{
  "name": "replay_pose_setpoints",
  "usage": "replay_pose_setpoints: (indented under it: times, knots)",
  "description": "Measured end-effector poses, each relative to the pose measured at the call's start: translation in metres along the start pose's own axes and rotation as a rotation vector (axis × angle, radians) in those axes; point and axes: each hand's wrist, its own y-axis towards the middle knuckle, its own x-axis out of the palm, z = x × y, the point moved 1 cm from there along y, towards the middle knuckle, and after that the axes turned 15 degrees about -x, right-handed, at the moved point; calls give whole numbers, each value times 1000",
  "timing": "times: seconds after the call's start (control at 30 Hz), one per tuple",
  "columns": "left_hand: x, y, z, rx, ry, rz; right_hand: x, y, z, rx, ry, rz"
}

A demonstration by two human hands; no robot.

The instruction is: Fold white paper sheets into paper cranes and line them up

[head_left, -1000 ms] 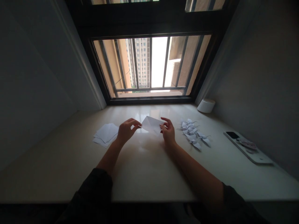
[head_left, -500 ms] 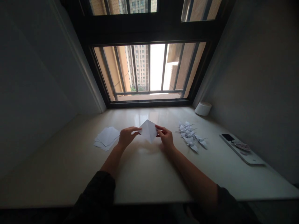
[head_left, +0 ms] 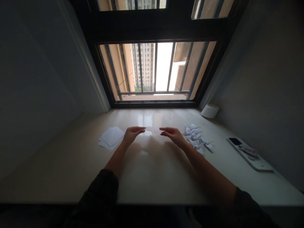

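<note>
A white sheet of paper (head_left: 152,129) hangs edge-on between my two hands above the pale table (head_left: 152,171), so it shows only as a thin strip. My left hand (head_left: 133,134) pinches its left corner with closed fingertips. My right hand (head_left: 173,135) pinches its right corner the same way. A stack of white paper squares (head_left: 111,138) lies just left of my left hand. A heap of several small folded paper cranes (head_left: 196,138) lies right of my right hand.
A barred window (head_left: 156,71) fills the wall behind the table. A white round container (head_left: 209,111) stands at the back right corner. A white tray with a dark phone (head_left: 248,153) lies near the right wall. Walls close both sides.
The paper stood up as a diamond between my hands half a second ago; now it is tilted flat and seen edge-on. Both hands have spread slightly apart and kept their pinch.
</note>
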Motion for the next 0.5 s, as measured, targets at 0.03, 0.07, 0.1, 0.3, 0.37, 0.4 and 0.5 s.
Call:
replay_pose_setpoints:
  times: [0.03,0.07,0.1,0.3,0.37,0.4,0.5]
  knots:
    - [0,-1,1,-11,-1,-12,0,-1,2,-12,-1,28]
    - [1,-2,1,-16,-3,-19,1,-1,5,-17,1,57]
    - [1,-2,1,-15,-6,-23,2,-2,7,-19,1,89]
    - [4,1,-1,11,-76,23,3,-3,13,14,3,130]
    - [6,1,-3,26,-67,68,2,-4,14,18,-7,172]
    - [8,0,-3,35,-51,99,2,-4,14,21,-13,200]
    - [15,-2,-6,47,-29,198,4,-8,15,27,0,304]
